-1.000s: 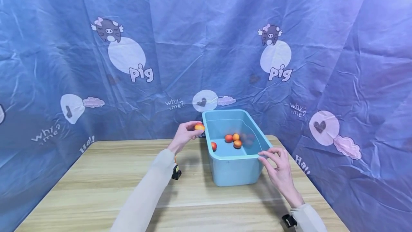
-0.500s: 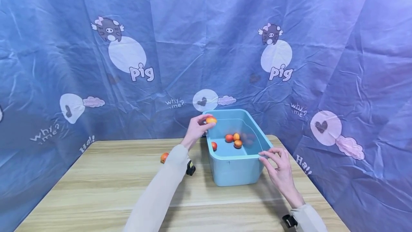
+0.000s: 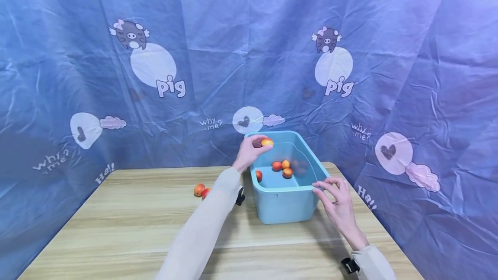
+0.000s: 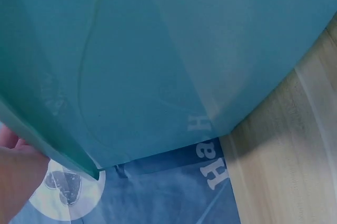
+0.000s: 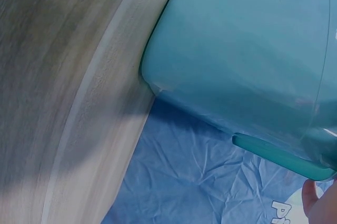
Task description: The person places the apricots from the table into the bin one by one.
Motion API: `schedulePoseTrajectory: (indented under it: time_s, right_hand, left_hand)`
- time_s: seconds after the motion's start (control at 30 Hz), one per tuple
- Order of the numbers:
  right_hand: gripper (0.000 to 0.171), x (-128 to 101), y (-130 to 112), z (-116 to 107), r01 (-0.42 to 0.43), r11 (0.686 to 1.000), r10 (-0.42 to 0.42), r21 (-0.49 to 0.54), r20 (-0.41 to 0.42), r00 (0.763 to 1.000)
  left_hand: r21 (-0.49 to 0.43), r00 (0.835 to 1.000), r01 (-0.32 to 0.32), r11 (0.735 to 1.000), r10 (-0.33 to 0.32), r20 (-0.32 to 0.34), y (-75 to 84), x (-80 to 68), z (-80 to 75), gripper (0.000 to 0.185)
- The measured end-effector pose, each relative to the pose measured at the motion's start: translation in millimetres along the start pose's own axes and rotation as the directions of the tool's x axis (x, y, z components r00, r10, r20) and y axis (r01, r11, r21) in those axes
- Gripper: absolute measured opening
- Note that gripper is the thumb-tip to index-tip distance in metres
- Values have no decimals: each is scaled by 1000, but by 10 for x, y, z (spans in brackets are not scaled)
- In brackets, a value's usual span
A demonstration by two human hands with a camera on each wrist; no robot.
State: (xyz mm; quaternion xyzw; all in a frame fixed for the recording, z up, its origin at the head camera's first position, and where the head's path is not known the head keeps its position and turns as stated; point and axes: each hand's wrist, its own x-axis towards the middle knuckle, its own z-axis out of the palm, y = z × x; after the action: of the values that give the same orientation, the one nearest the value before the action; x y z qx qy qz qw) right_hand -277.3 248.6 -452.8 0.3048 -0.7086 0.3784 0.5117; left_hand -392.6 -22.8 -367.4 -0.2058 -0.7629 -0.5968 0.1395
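A light blue plastic bin [image 3: 285,205] stands on the wooden table [image 3: 128,224], with several small orange-red fruits [image 3: 282,168] inside. My left hand [image 3: 250,151] pinches one orange fruit [image 3: 266,142] above the bin's far left corner. My right hand [image 3: 337,197] rests its fingertips on the bin's near right rim, fingers lightly bent, holding nothing. Two more fruits [image 3: 201,190] lie on the table left of the bin. The left wrist view shows only the bin's wall [image 4: 158,60] close up, and the right wrist view shows the bin's outer wall [image 5: 247,60] and rim.
A blue cloth with pig cartoons [image 3: 155,68] hangs behind and at both sides of the table. The table's right edge [image 3: 393,241] runs close to my right forearm. Bare wood [image 3: 116,237] stretches to the left and front of the bin.
My left hand has carried the orange fruit rightward, from beside the bin's left rim to above its inside. Its forearm moved off the two fruits on the table. My right hand stayed put.
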Motion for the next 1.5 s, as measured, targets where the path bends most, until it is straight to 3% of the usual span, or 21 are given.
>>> schedulePoseTrajectory:
  time_s: [0.2, 0.53, 0.7, 1.17, 1.5]
  right_hand:
    - [35, 0, -65, 4, -9, 1000, 9, -11, -12, 1000]
    - [31, 154, -383, 1, 4, 1000, -3, 8, -21, 1000]
    - [31, 157, -368, 2, 6, 1000, -6, 5, -26, 1000]
    - [33, 174, -370, 9, 13, 1000, -13, 3, -25, 1000]
    - [34, 54, -104, 30, 5, 1000, -5, -20, -21, 1000]
  left_hand:
    - [92, 999, 41, 995, -40, -12, 15, 43, 46, 35]
    - [102, 997, 66, 993, -62, -40, 26, 90, 107, 35]
    - [102, 997, 77, 992, -76, -17, 59, 97, 148, 36]
    - [216, 994, 109, 970, -106, -25, 73, 94, 139, 36]
    - [217, 992, 125, 968, -118, -45, 75, 90, 142, 37]
